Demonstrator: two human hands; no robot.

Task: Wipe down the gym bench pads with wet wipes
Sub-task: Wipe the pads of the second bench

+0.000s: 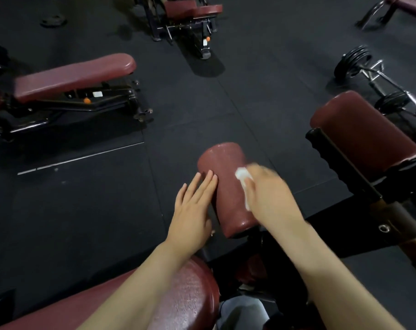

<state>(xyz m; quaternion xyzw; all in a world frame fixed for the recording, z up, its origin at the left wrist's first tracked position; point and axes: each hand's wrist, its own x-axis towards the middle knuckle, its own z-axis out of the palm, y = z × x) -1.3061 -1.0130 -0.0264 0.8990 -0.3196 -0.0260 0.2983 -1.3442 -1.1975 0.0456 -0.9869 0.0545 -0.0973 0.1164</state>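
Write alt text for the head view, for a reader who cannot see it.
A right hand presses a white wet wipe on a maroon roller pad while the left hand lies flat against its side. Other benches stand on the dark floor.

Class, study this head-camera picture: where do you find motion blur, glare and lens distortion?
Head view: the right hand holding the wet wipe is smeared by motion, while the left hand is sharp; glare glints on the roller pad and the near bench pad; the wide lens bows the floor seams; lighting is dim overall.
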